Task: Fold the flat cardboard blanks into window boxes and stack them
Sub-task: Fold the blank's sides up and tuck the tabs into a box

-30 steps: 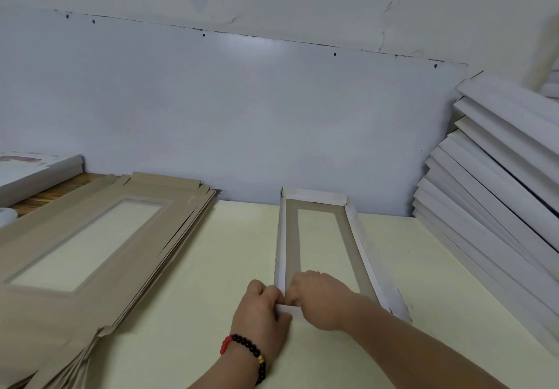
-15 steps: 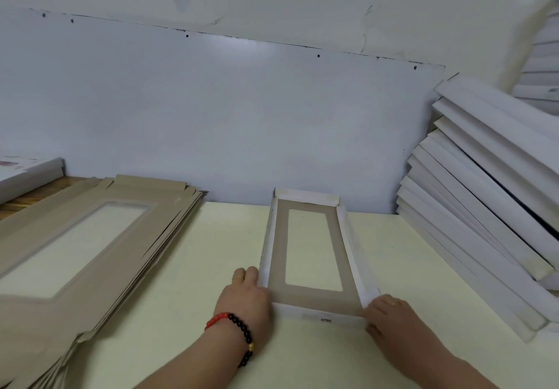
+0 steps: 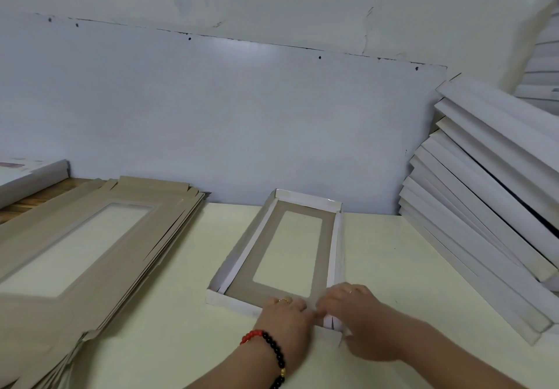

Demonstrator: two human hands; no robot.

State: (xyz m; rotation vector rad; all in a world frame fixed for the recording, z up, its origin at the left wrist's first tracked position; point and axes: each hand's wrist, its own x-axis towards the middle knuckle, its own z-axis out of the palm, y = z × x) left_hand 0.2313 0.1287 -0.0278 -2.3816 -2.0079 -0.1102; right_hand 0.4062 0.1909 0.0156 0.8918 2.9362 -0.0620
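Note:
A half-folded window box point(image 3: 242, 255) lies on the pale table point(image 3: 393, 267), brown inside, white outside, with a rectangular window cut in its floor. Its far and side walls stand up. My left hand point(image 3: 286, 316) and my right hand point(image 3: 354, 313) meet at the box's near right corner, fingers pinching the near wall and a small corner flap there. A thick pile of flat brown blanks point(image 3: 90, 246) with the same window cut lies at the left.
A tall leaning stack of finished white boxes point(image 3: 490, 213) fills the right side, with more behind it point(image 3: 541, 65). A white box point(image 3: 30, 174) rests on a wooden surface at the far left. A pale wall panel backs the table.
Half a second ago my hands held the two near corners apart. Now both have come together at the near right corner, and the box sits slightly turned.

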